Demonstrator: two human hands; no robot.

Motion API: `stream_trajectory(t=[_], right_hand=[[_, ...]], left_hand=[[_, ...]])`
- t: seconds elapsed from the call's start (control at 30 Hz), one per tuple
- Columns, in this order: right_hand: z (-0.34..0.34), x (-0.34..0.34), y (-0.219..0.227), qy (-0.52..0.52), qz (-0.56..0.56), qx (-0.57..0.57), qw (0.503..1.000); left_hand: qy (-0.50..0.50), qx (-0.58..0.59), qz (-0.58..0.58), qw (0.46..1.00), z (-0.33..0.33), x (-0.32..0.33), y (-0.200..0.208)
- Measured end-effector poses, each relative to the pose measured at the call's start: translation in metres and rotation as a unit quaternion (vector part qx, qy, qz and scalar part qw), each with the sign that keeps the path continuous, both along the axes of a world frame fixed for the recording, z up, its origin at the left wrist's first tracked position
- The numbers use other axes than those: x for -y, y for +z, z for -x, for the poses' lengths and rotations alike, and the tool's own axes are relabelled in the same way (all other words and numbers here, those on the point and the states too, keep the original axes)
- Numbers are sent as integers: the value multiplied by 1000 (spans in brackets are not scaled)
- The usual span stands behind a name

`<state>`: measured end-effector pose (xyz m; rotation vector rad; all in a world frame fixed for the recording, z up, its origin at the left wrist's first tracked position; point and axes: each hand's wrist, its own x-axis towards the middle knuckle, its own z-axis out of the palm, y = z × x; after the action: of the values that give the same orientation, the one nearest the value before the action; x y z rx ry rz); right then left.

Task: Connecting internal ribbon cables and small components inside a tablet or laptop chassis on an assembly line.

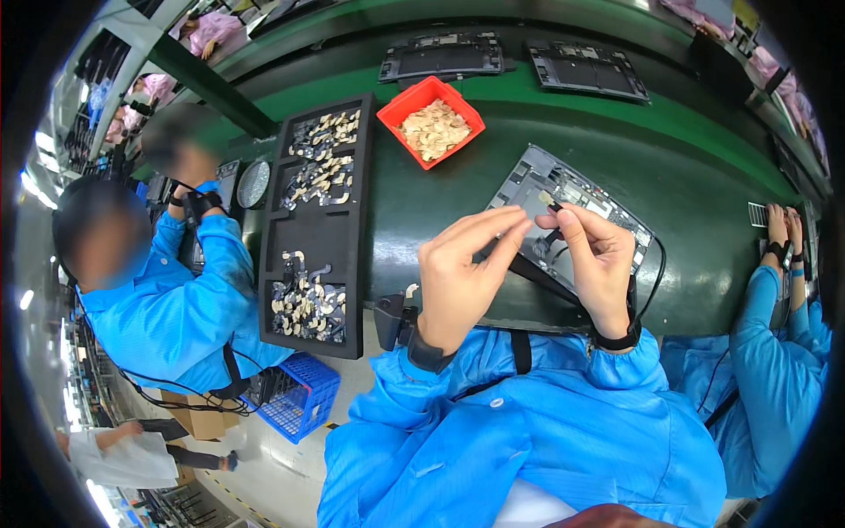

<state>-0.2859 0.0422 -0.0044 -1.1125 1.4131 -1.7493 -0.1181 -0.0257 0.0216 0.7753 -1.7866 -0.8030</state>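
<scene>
Head view, looking down on a green belt (704,167). At far left, a co-worker in blue (176,299) sits beside a long black tray (312,229) holding small pale parts, with a red bin (430,121) of similar parts behind it. At centre, the left hand (462,277) is raised, its thumb and forefinger pressed together in a pinch pointing right toward the other hand; what it pinches is too small to tell. Just right of it, the right hand (598,260) pinches a small pale part (547,200) by its upper tip, the part pointing up and left. Both hands hover over an open grey device (576,189) lying on the belt, tilted diagonally. The part sits between the two hands, nearer the right fingertips. At far right, another person's hands (779,229) rest on the belt.
</scene>
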Motion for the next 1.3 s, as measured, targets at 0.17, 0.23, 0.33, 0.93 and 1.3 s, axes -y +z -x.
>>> stream_trajectory(t=[0.17,0.23,0.33,0.93,1.3], right_hand=[[3,-2,11,42,-3,-97,994],[9,0,16,73,15,-137,988],[22,12,30,104,11,-243,964],[55,115,20,200,-135,-190,952],[62,82,18,222,-107,-102,964]], left_hand=[[-73,1,15,997,6,13,4],[-102,3,-20,995,3,16,6],[-115,16,-8,993,0,25,7],[35,100,136,985,31,93,-20],[-81,13,-145,986,33,86,-3]])
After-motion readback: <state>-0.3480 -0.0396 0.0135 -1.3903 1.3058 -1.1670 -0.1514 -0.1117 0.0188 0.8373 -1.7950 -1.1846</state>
